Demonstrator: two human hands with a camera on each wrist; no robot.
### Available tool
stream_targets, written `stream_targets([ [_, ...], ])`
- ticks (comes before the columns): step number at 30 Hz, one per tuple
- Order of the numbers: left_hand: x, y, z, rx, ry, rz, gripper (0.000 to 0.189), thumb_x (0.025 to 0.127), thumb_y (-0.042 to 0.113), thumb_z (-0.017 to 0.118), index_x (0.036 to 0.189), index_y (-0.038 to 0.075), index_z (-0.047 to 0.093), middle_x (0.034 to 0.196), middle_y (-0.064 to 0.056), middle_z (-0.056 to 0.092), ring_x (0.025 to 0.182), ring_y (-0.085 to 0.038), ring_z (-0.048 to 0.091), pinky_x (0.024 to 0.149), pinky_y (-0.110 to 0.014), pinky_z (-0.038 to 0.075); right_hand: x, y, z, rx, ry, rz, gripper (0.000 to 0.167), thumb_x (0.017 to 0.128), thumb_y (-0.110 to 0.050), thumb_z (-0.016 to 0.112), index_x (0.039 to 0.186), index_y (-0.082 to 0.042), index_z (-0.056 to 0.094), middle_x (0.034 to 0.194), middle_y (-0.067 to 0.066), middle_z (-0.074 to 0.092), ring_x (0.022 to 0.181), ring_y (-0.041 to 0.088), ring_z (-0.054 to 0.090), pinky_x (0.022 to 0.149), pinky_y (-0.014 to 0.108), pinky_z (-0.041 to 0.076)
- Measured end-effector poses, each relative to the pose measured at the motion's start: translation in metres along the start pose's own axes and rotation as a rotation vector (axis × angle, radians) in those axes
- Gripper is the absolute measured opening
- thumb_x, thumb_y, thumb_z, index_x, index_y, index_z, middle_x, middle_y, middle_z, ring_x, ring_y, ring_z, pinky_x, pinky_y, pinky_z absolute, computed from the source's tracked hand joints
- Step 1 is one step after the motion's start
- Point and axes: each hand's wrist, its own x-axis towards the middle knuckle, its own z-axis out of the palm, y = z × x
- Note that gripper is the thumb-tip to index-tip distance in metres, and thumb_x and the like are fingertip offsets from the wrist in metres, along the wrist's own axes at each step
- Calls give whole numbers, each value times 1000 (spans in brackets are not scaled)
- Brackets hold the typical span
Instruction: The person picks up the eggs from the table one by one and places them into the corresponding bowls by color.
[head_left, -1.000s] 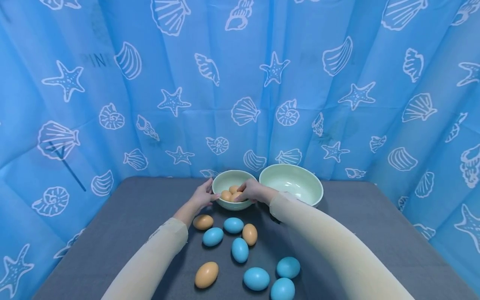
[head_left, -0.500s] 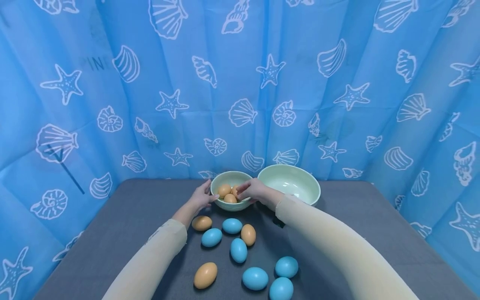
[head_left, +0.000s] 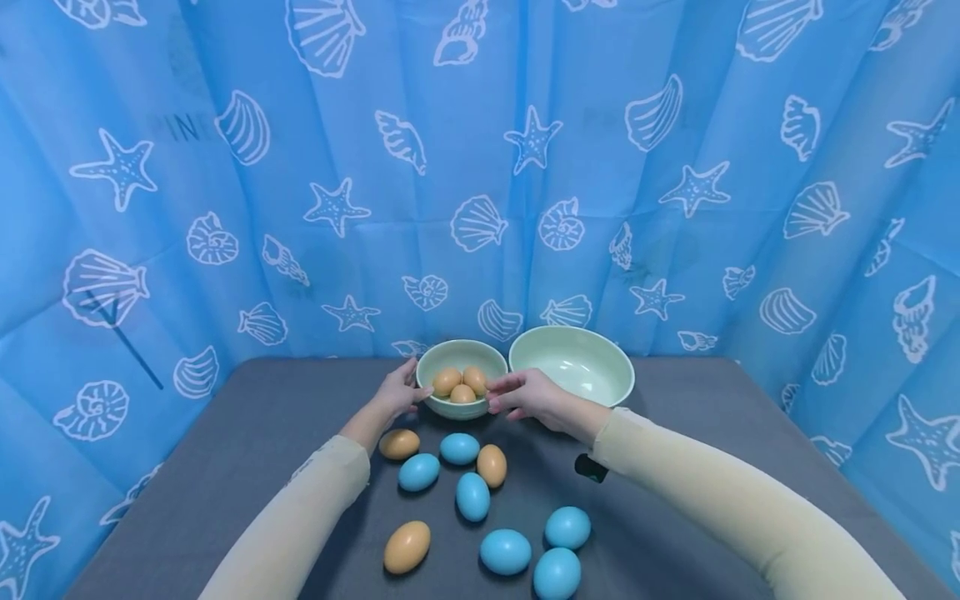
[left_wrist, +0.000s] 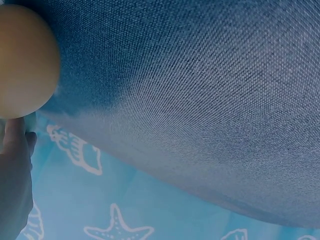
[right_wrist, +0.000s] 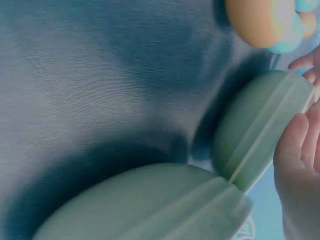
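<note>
A small pale green bowl (head_left: 453, 410) stands at the back of the table with three brown eggs (head_left: 462, 393) inside. My left hand (head_left: 393, 393) holds its left rim, thumb over the edge and fingers along the outer side. At the right rim is my right hand (head_left: 528, 393), fingers loosely bent with no egg between them. In the right wrist view, the fingers of my right hand (right_wrist: 297, 150) are beside the small bowl's ribbed side (right_wrist: 260, 120). The left wrist view shows a brown egg (left_wrist: 25, 62) close up, near part of the left hand (left_wrist: 15, 175).
A larger green bowl (head_left: 573, 354) stands right of the small one. In front lie several blue eggs (head_left: 505, 552) and a few brown eggs (head_left: 407, 547) on the grey cloth (head_left: 247, 467). A blue shell-print curtain (head_left: 420, 217) hangs behind the table.
My right hand has let go of a brown egg inside the small bowl and drawn back right to its rim. The three eggs there have shifted. My left hand stays at the bowl.
</note>
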Motion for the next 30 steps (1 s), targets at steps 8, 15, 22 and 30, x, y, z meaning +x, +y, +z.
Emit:
stream_targets([
  [8, 0, 1, -1, 0, 2, -16, 78, 96, 1, 59, 157, 9, 12, 160, -13, 14, 143, -36, 21, 100, -54, 42, -11, 18, -7, -54, -94, 36, 42, 92, -5, 66, 132, 4, 56, 129, 20, 60, 104, 21, 64, 93, 45, 49],
  [15, 0, 2, 0, 5, 4, -13, 78, 96, 2, 59, 157, 10, 12, 161, -12, 13, 143, -37, 21, 100, -55, 42, -12, 31, -3, -150, -226, 33, 50, 90, -6, 68, 136, 2, 53, 136, 17, 55, 116, 26, 58, 94, 46, 49],
  [22, -1, 3, 1, 1, -6, -9, 78, 95, 1, 60, 157, 10, 13, 160, -13, 14, 142, -38, 23, 100, -56, 42, -13, 35, -2, -208, -331, 96, 59, 86, -7, 73, 141, -6, 51, 141, 11, 52, 127, 28, 50, 98, 51, 44],
  [30, -1, 2, -1, -2, 1, -16, 78, 95, 1, 60, 157, 10, 12, 161, -12, 13, 143, -38, 22, 100, -55, 42, -12, 30, -1, -316, -419, 114, 68, 85, -5, 74, 147, -10, 44, 146, 14, 46, 135, 31, 40, 106, 57, 34],
])
